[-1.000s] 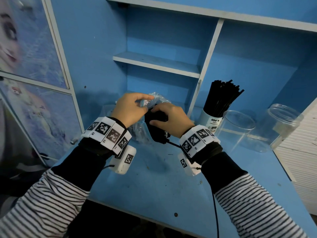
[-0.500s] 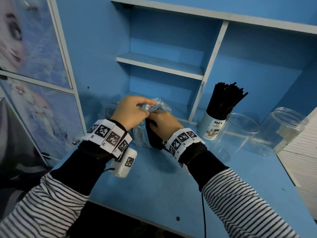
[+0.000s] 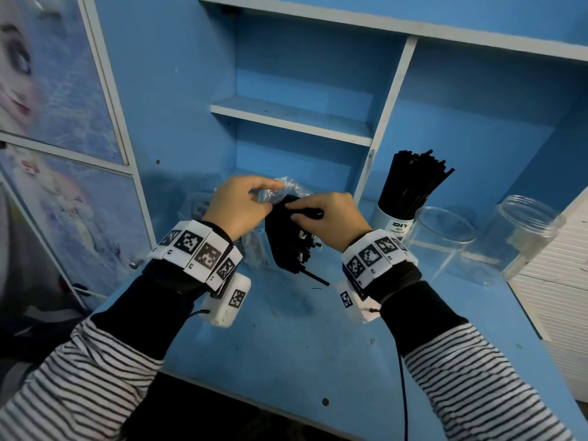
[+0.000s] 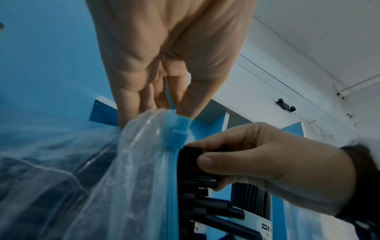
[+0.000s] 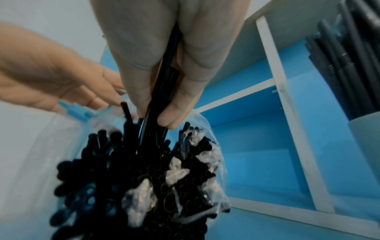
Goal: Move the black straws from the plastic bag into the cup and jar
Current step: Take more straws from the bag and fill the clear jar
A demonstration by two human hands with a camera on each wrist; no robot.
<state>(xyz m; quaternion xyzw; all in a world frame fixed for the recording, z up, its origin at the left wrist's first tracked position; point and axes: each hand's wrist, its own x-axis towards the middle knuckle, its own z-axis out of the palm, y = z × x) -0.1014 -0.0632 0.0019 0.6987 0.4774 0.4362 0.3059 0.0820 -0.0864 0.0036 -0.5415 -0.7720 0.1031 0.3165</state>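
Straws [image 3: 288,240], black and thin, sit packed in a thick bunch inside the clear plastic bag [image 3: 286,186], held up just above the tabletop [image 3: 286,345]; a few poke out of the bottom end. They look light and fairly stiff but smooth, so a loose pinch would likely let some slide; taking a small cluster near the upper ends, where they stand proud of the bag mouth, seems the surest hold. Some carry crinkly clear wrappers that may snag on the bag.

At the mouth, the right hand [image 3: 327,218] has its grip pressed around several straws, thumb against fingers [image 5: 170,116]. The left hand [image 3: 238,208] pinches the bag's blue zip edge [image 4: 177,128], holding the soft, floppy film open.

To the right stand a cup [image 3: 394,224] already crowded with straws, then a clear jar [image 3: 442,240] and a second jar [image 3: 521,237] lying tilted.
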